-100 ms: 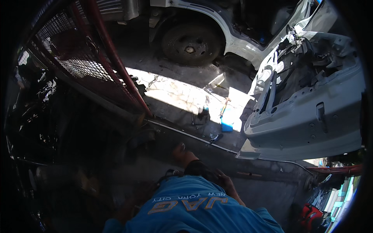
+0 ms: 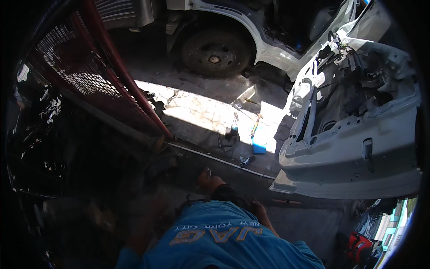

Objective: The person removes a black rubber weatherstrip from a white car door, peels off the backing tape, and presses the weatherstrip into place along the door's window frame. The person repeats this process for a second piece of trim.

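Dark shorts show just left of the fingers of the right hand; whether these or the seemingly blurred left hand's are spread cannot be told. Ahead of them, shaded floor meets sunlit ground.

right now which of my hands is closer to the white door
Right. The right hand is beside the blue shirt, left of the white door and apart from it. The left hand, dim in shadow, is farther left, past the shirt.
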`<state>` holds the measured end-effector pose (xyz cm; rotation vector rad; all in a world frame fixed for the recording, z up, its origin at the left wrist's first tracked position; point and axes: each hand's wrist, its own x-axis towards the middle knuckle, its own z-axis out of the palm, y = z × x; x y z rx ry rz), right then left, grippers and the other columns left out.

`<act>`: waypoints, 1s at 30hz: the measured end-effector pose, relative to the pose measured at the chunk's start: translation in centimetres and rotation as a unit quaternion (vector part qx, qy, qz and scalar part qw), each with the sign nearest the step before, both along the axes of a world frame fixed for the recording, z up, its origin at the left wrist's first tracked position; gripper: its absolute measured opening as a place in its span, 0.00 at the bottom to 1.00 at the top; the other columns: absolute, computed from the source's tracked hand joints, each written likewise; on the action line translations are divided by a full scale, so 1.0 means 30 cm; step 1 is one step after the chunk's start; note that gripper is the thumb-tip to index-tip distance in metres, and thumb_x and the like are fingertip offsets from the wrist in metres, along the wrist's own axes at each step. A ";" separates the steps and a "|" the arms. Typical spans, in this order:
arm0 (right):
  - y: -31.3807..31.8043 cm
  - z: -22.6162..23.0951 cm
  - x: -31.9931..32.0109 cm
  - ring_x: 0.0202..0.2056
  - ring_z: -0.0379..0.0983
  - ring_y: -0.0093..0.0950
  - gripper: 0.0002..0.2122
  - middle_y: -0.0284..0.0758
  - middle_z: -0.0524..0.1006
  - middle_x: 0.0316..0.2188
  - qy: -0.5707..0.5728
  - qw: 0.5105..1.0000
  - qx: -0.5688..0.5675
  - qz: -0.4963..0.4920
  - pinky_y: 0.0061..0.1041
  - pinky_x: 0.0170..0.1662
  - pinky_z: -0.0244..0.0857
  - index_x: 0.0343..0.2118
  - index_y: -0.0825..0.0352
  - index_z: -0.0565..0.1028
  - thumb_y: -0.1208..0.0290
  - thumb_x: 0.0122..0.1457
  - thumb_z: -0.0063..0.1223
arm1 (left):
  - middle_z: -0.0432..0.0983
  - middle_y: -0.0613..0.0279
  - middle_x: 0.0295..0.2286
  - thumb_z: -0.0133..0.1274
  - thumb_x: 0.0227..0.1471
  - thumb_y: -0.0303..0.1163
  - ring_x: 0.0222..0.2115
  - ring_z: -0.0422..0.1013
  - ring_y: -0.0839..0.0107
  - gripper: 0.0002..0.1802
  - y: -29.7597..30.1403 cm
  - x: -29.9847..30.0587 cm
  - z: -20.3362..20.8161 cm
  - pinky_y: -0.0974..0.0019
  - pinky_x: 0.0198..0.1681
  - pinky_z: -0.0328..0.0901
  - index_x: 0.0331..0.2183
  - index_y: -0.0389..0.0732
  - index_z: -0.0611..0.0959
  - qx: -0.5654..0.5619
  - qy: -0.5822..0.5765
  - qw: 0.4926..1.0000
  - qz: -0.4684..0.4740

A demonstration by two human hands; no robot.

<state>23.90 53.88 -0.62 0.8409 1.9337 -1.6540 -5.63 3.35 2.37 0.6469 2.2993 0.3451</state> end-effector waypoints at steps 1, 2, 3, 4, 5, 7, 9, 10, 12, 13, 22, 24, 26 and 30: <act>0.001 0.017 -0.027 0.60 0.70 0.35 0.22 0.40 0.76 0.55 -0.022 0.984 0.149 0.092 0.33 0.64 0.63 0.55 0.63 0.76 0.62 0.59 0.61 | 0.66 0.42 0.62 0.62 0.54 0.51 0.62 0.63 0.44 0.45 0.065 -0.112 0.055 0.49 0.65 0.59 0.66 0.40 0.66 -0.032 0.010 0.996 0.080; 0.013 0.042 -0.066 0.57 0.75 0.33 0.19 0.40 0.81 0.51 -0.045 0.937 0.296 0.182 0.32 0.62 0.66 0.51 0.66 0.82 0.62 0.60 0.60 | 0.66 0.42 0.61 0.62 0.54 0.51 0.61 0.64 0.43 0.45 0.117 -0.219 0.072 0.48 0.65 0.59 0.66 0.39 0.66 -0.029 0.016 0.998 0.058; -0.006 0.097 -0.127 0.56 0.75 0.33 0.17 0.40 0.82 0.49 -0.137 0.980 0.145 0.013 0.32 0.61 0.67 0.50 0.66 0.82 0.62 0.62 0.59 | 0.67 0.41 0.61 0.62 0.55 0.50 0.61 0.64 0.43 0.45 0.158 -0.316 0.075 0.48 0.64 0.60 0.65 0.38 0.66 -0.025 0.023 0.999 0.039; -0.026 0.159 -0.185 0.56 0.76 0.34 0.16 0.40 0.82 0.48 -0.216 0.957 0.036 -0.191 0.32 0.59 0.68 0.48 0.66 0.83 0.61 0.63 0.57 | 0.67 0.40 0.60 0.61 0.55 0.50 0.60 0.65 0.42 0.45 0.206 -0.407 0.076 0.48 0.63 0.61 0.65 0.37 0.66 -0.019 0.026 0.999 0.018; -0.038 0.182 -0.215 0.56 0.76 0.34 0.16 0.40 0.82 0.48 -0.234 0.932 0.002 -0.278 0.32 0.59 0.68 0.48 0.66 0.83 0.61 0.63 0.57 | 0.67 0.40 0.60 0.61 0.55 0.50 0.60 0.66 0.42 0.45 0.274 -0.486 0.091 0.47 0.63 0.61 0.65 0.37 0.66 0.008 0.040 0.999 0.014; -0.048 0.189 -0.235 0.55 0.76 0.34 0.17 0.40 0.82 0.48 -0.225 0.921 -0.006 -0.317 0.32 0.59 0.68 0.48 0.66 0.83 0.61 0.63 0.57 | 0.66 0.39 0.61 0.61 0.55 0.50 0.60 0.66 0.42 0.44 0.441 -0.599 0.131 0.47 0.63 0.62 0.65 0.36 0.66 0.059 0.063 0.996 0.007; -0.052 0.188 -0.264 0.55 0.76 0.34 0.17 0.41 0.82 0.48 -0.212 0.927 -0.001 -0.310 0.32 0.59 0.68 0.48 0.66 0.83 0.61 0.63 0.57 | 0.66 0.40 0.61 0.61 0.55 0.51 0.60 0.65 0.43 0.44 0.583 -0.695 0.159 0.47 0.63 0.62 0.65 0.37 0.66 0.070 0.043 0.996 -0.036; -0.048 0.192 -0.285 0.55 0.76 0.34 0.17 0.41 0.82 0.48 -0.206 0.930 0.003 -0.304 0.32 0.59 0.68 0.48 0.67 0.83 0.61 0.63 0.57 | 0.66 0.40 0.61 0.61 0.55 0.51 0.61 0.65 0.43 0.45 0.659 -0.740 0.170 0.47 0.63 0.62 0.65 0.37 0.66 0.075 0.033 0.995 -0.058; -0.030 0.192 -0.340 0.55 0.76 0.34 0.17 0.41 0.82 0.48 -0.190 0.937 0.016 -0.292 0.32 0.58 0.68 0.48 0.67 0.83 0.61 0.63 0.56 | 0.66 0.41 0.61 0.60 0.55 0.52 0.60 0.65 0.44 0.44 0.817 -0.782 0.156 0.47 0.62 0.62 0.65 0.38 0.67 0.078 0.016 0.993 -0.087; -0.022 0.188 -0.368 0.54 0.76 0.34 0.17 0.41 0.82 0.48 -0.182 0.941 0.019 -0.285 0.32 0.58 0.68 0.48 0.67 0.83 0.61 0.63 0.56 | 0.67 0.41 0.61 0.60 0.55 0.52 0.60 0.66 0.44 0.44 0.897 -0.799 0.159 0.47 0.62 0.62 0.65 0.38 0.67 0.079 0.007 0.992 -0.103; 0.019 0.181 -0.640 0.53 0.77 0.34 0.18 0.41 0.82 0.48 -0.182 0.955 0.030 -0.233 0.32 0.57 0.69 0.49 0.67 0.82 0.60 0.64 0.56 | 0.73 0.42 0.55 0.65 0.52 0.48 0.52 0.73 0.43 0.43 1.284 -0.885 0.273 0.44 0.55 0.68 0.63 0.37 0.70 0.125 -0.015 0.947 -0.296; 0.031 0.178 -0.710 0.53 0.77 0.34 0.18 0.41 0.82 0.48 -0.191 0.954 0.028 -0.229 0.33 0.56 0.69 0.49 0.67 0.82 0.60 0.64 0.56 | 0.73 0.42 0.54 0.64 0.52 0.48 0.52 0.73 0.44 0.42 1.264 -0.897 0.099 0.44 0.56 0.67 0.62 0.37 0.71 0.155 -0.027 0.951 -0.265; 0.017 0.158 -0.772 0.53 0.77 0.34 0.18 0.41 0.82 0.48 -0.200 0.952 0.018 -0.231 0.33 0.56 0.69 0.49 0.67 0.82 0.60 0.64 0.55 | 0.73 0.42 0.55 0.61 0.54 0.48 0.55 0.70 0.44 0.42 1.195 -0.968 0.099 0.45 0.57 0.66 0.63 0.37 0.70 0.098 -0.055 0.961 -0.255; -0.003 0.140 -0.851 0.52 0.77 0.34 0.18 0.41 0.82 0.48 -0.220 0.949 0.004 -0.225 0.33 0.56 0.69 0.49 0.68 0.82 0.59 0.64 0.55 | 0.73 0.39 0.54 0.60 0.55 0.49 0.56 0.68 0.41 0.42 0.994 -1.072 0.151 0.44 0.60 0.63 0.63 0.36 0.70 0.096 -0.022 0.990 -0.100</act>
